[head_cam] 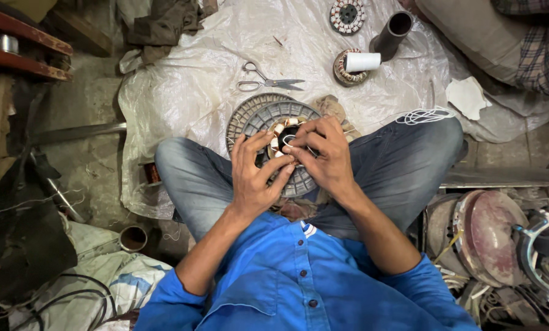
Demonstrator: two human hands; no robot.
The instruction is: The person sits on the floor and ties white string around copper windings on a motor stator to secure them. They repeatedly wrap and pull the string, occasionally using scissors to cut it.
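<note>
Seated cross-legged, round grey motor housing (268, 119) resting in the lap, wound coils at its centre. Left hand (254, 178) and right hand (323, 153) both pinching the coil windings (280, 132) (fingertips touching there). Scissors (268, 79) just beyond on the plastic sheet (188, 92).

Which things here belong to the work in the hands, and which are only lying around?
In the work:
- left hand and right hand, fingers on the coils
- round grey ribbed metal motor disc with copper coils, on the lap

Lying about:
- metal scissors
- white thread spool
- dark grey tube
- small wound stator
- loose white cord
</note>
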